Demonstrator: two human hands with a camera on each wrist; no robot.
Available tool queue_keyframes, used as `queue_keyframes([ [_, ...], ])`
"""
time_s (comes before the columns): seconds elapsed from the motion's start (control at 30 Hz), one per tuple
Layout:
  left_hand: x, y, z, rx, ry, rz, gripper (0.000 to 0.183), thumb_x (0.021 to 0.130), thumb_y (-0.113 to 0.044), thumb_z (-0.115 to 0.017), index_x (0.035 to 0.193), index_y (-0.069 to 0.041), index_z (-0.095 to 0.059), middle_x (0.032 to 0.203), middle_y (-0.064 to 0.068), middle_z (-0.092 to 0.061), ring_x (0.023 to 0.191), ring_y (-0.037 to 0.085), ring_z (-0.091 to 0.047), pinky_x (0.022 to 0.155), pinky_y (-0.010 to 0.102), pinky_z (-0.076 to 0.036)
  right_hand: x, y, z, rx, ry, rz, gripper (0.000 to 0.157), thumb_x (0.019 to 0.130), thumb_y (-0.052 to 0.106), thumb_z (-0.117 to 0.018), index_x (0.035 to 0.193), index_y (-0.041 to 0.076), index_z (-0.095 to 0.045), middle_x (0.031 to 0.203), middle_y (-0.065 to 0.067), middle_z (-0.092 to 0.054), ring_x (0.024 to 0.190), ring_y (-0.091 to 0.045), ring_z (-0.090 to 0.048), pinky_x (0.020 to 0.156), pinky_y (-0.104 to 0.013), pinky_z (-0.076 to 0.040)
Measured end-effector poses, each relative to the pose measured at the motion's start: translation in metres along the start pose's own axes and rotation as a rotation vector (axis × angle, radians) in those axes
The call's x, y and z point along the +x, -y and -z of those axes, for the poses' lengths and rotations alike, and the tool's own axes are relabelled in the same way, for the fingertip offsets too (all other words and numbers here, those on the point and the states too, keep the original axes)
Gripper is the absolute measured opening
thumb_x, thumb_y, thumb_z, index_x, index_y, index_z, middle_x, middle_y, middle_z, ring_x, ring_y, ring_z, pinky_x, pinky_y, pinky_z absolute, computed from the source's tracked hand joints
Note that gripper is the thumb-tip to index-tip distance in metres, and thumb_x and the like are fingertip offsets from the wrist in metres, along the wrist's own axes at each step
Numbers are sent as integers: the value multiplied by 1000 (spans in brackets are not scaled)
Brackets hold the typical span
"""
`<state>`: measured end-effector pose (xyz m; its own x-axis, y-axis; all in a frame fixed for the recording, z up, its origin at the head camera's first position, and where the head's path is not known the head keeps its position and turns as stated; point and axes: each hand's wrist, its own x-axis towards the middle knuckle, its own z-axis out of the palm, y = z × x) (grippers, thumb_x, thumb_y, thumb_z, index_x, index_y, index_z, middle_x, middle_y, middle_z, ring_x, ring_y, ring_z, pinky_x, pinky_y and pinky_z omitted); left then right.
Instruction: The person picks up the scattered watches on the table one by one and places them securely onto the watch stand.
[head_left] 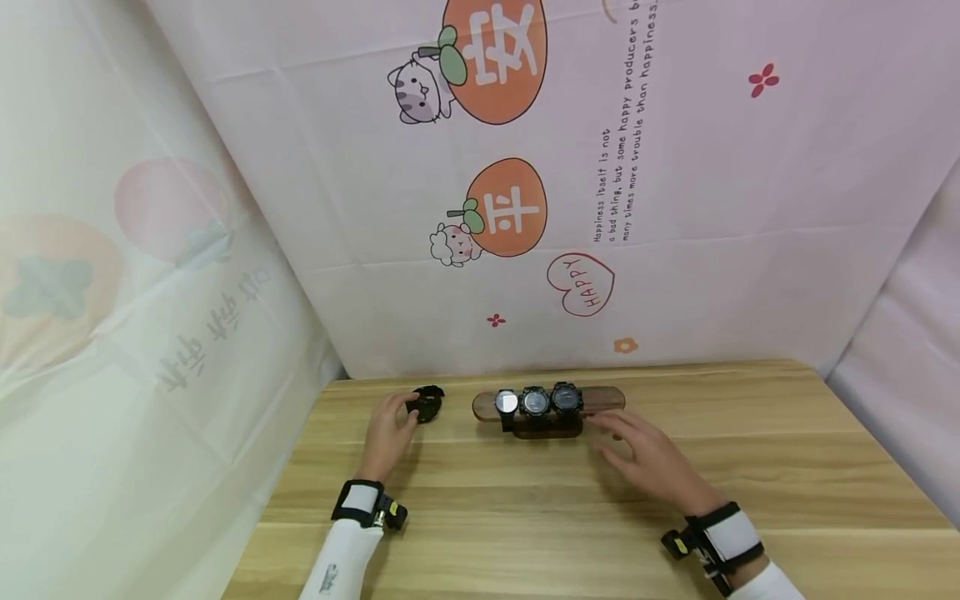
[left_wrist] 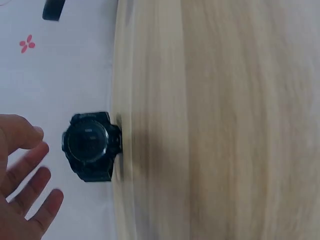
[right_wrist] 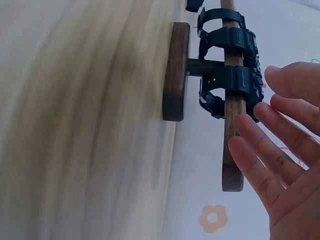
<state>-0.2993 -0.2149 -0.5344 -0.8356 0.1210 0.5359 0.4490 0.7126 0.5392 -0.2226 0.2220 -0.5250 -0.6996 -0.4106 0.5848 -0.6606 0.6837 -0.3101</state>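
On the left of the table a black wristwatch (head_left: 426,403) stands by itself, its round dark dial facing the camera in the left wrist view. My left hand (head_left: 387,437) is right beside it, and the left wrist view shows a gap between the loosely bent fingers (left_wrist: 37,192) and the watch. A dark wooden T-shaped watch stand (head_left: 606,398) carries three wristwatches (head_left: 536,402) strapped side by side on its bar. My right hand (head_left: 648,458) hovers by the bar's right end, fingers spread and nothing held, fingertips close to the nearest strap (right_wrist: 235,80).
The light wood table (head_left: 487,517) runs back to a white printed cloth (head_left: 690,183). More cloth hangs along the left side (head_left: 150,400) and the right. Each wrist wears a strapped camera (head_left: 395,513).
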Motion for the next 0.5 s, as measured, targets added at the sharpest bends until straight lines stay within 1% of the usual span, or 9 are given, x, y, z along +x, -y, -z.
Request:
queue_keyframes([
  [0.1, 0, 3, 2, 17, -4, 20, 32, 86, -2, -69, 118, 0, -65, 118, 20, -61, 113, 33, -48, 97, 52, -43, -5, 0, -2, 8, 13, -14, 49, 80, 17, -77, 126, 16, -61, 124, -7, -62, 96, -16, -62, 76, -35, -58],
  [0.17, 0, 5, 3, 29, 6, 37, 34, 85, -2, -69, 119, 1, -64, 119, 21, -61, 114, 33, -46, 98, 52, -41, -7, 1, -3, 20, 22, -22, 47, 80, 17, -78, 125, 16, -62, 123, -6, -63, 94, -14, -62, 75, -34, -58],
  [0.27, 0, 8, 4, 58, 26, 74, 37, 84, -3, -71, 120, 0, -63, 121, 21, -60, 115, 35, -45, 100, 51, -40, -11, 3, -5, 23, 28, -31, 44, 79, 18, -78, 121, 17, -64, 123, -3, -63, 95, -12, -62, 76, -32, -58],
  [0.37, 0, 11, 3, 86, 26, 92, 38, 82, -3, -72, 119, 0, -64, 119, 19, -62, 112, 35, -46, 97, 50, -40, -13, 4, -7, 35, 30, -27, 41, 79, 18, -78, 118, 17, -66, 122, -2, -63, 98, -12, -61, 77, -31, -58],
  [0.5, 0, 16, 2, 108, 11, 79, 35, 81, -3, -73, 115, 1, -66, 111, 17, -65, 104, 35, -47, 89, 50, -42, -16, 4, -9, 56, 23, -18, 39, 79, 16, -78, 116, 17, -66, 119, -3, -64, 99, -12, -61, 76, -31, -58],
])
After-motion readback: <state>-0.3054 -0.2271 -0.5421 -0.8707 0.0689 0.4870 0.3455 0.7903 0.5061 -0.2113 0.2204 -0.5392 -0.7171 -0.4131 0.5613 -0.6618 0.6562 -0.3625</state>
